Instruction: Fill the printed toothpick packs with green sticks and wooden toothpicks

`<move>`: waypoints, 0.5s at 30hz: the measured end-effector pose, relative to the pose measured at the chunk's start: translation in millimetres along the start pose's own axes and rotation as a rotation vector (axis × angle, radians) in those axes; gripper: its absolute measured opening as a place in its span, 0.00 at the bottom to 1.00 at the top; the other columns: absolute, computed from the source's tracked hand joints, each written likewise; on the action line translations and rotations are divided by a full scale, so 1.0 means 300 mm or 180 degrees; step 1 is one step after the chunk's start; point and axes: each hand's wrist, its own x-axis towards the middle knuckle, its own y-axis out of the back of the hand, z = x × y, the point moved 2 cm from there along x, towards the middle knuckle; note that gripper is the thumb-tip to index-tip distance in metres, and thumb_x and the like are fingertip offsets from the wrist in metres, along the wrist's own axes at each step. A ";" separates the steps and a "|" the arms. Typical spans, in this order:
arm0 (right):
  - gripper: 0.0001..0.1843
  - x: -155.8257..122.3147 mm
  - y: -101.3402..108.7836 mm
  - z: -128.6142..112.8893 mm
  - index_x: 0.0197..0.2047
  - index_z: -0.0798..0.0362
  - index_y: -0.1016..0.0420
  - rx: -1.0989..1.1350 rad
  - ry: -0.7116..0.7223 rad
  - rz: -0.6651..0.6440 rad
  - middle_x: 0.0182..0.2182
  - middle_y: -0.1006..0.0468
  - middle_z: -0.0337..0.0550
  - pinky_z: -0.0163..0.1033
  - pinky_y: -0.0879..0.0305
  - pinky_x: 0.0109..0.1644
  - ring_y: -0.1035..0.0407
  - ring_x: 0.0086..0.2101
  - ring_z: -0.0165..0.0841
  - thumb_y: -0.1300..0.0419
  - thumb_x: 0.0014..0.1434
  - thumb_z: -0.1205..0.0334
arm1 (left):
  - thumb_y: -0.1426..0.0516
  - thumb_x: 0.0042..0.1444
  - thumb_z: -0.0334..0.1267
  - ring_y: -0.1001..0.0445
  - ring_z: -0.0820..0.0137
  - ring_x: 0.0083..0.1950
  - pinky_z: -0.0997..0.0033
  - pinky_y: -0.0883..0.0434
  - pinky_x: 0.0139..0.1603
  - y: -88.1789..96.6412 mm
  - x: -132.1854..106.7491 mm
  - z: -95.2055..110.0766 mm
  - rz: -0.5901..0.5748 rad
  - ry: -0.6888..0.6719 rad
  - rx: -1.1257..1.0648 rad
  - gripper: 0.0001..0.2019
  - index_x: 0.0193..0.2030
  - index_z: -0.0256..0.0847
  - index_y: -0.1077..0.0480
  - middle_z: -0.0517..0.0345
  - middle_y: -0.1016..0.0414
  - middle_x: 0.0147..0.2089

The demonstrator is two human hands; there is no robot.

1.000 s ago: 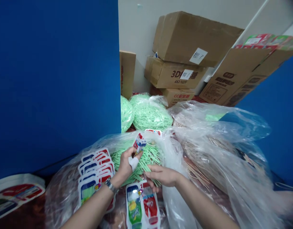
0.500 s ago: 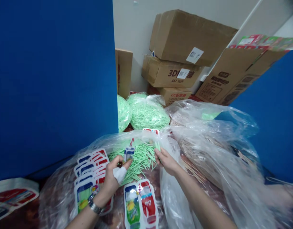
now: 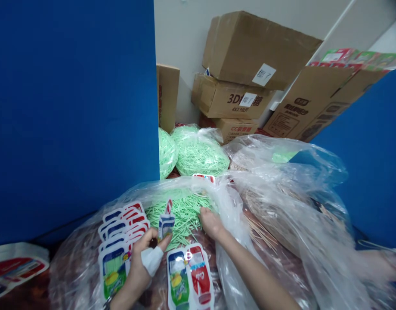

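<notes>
My left hand (image 3: 144, 256), with a white patch of tape near the thumb, is closed on a small printed pouch (image 3: 165, 227) in blue and white. A red-and-white striped piece stands up from its top. Beyond the pouch lies a heap of thin light-green sticks (image 3: 181, 211) on clear plastic. My right hand (image 3: 211, 222) is at the heap's right edge, fingers curled together; what is in them is hidden. Between my forearms lies a double pouch (image 3: 190, 275) with Sprite and Cola bottle prints. Beside my left hand, several similar pouches (image 3: 116, 262) overlap in a row.
Clear plastic sheeting (image 3: 230, 245) spreads around the heap. Tied bags of green sticks (image 3: 201, 157) sit behind it, below stacked cartons (image 3: 239, 99). Tan sticks (image 3: 261, 232) lie at right, near another person's blurred arm (image 3: 375, 265). A blue panel (image 3: 75, 107) stands left.
My left hand has moved left and toward me with the pouch. My right hand, which held green sticks, has shifted left and lower against the heap, its fingers now curled in.
</notes>
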 end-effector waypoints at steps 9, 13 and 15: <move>0.20 -0.099 0.121 -0.062 0.41 0.50 0.40 0.1749 0.0263 0.0128 0.29 0.29 0.38 0.37 0.33 0.29 0.32 0.26 0.31 0.62 0.66 0.45 | 0.41 0.53 0.42 0.45 0.75 0.24 0.77 0.44 0.24 -0.035 -0.039 0.007 -0.0631 -0.0140 -0.0024 0.17 0.22 0.43 0.46 0.68 0.48 0.23; 0.23 -0.163 0.157 -0.162 0.41 0.49 0.38 0.3658 0.0377 0.0016 0.24 0.38 0.31 0.31 0.42 0.23 0.40 0.21 0.25 0.47 0.57 0.37 | 0.41 0.54 0.40 0.45 0.75 0.24 0.77 0.43 0.25 -0.060 -0.049 0.017 -0.0753 -0.0251 0.0119 0.18 0.22 0.42 0.47 0.68 0.47 0.23; 0.21 -0.198 0.189 -0.226 0.38 0.49 0.38 0.4424 0.0578 0.0200 0.24 0.38 0.30 0.32 0.39 0.28 0.39 0.23 0.26 0.41 0.56 0.41 | 0.41 0.54 0.40 0.43 0.74 0.25 0.76 0.42 0.26 -0.068 -0.051 0.017 -0.0802 -0.0386 0.0210 0.17 0.23 0.42 0.46 0.67 0.46 0.23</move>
